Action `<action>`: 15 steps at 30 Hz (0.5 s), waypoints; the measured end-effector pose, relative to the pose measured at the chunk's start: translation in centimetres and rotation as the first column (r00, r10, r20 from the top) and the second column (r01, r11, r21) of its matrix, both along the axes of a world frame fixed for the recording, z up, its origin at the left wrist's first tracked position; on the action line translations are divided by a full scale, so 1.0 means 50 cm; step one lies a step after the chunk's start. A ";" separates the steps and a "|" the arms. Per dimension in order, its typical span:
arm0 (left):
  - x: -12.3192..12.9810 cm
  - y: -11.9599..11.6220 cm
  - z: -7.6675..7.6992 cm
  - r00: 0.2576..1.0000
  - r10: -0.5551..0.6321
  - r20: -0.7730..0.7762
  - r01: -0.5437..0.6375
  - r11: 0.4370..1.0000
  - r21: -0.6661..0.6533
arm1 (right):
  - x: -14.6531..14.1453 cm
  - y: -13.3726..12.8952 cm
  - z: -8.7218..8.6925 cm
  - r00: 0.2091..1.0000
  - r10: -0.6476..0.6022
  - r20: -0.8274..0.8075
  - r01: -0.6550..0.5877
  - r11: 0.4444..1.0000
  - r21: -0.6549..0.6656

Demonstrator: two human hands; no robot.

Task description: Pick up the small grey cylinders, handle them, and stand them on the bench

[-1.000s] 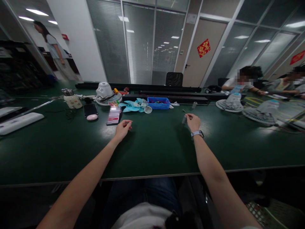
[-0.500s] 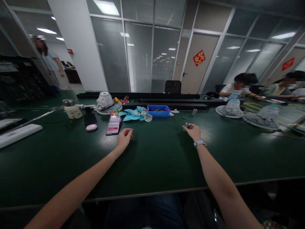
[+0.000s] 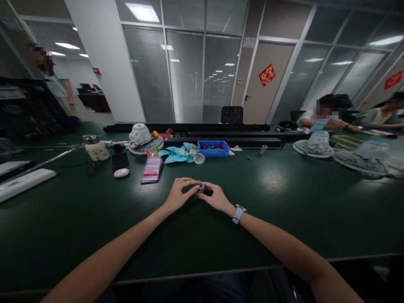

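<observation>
A small grey metal cylinder with a darker top [image 3: 201, 188] is pinched between my two hands, low over the green table [image 3: 202, 240]. My left hand [image 3: 180, 193] grips it from the left with thumb and fingertips. From the right, the thumb and index finger of my right hand [image 3: 218, 197] close on its other side. Fingertips hide part of the cylinder, so its exact kind is unclear. Beyond my left hand lies a phone with a lit screen [image 3: 152, 169]. Further back are light-blue fan blades [image 3: 175, 155] and a blue plastic basket [image 3: 213, 154] with small parts inside.
White fan heads stand at back left [image 3: 139, 134] and right [image 3: 318, 143]. Another small cylinder [image 3: 263, 149] stands right of the basket. A dark phone [image 3: 120, 161], a pink oval object [image 3: 121, 173] and a flask [image 3: 96, 149] are left. People sit at far right; one stands far left.
My right hand has brought the small cylinder leftward and nearer to the table's middle. My left hand has moved right and now holds the cylinder too.
</observation>
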State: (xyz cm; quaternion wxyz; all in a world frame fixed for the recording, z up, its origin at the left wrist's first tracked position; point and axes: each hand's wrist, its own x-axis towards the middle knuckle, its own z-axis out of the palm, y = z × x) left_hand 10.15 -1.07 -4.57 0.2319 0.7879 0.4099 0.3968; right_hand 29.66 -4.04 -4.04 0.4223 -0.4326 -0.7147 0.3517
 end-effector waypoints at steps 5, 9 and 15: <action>0.017 0.008 0.000 0.996 0.089 -0.027 -0.088 0.995 0.036 | 0.006 0.009 -0.007 1.000 -0.013 -0.006 0.013 0.999 -0.032; 0.024 0.017 0.002 0.994 0.101 -0.037 -0.100 0.994 0.039 | 0.004 0.007 -0.011 1.000 -0.018 0.026 0.018 1.000 0.001; 0.015 0.033 0.016 0.994 0.105 0.003 -0.105 0.992 0.077 | 0.003 0.007 -0.018 0.999 -0.016 0.034 0.015 1.000 0.016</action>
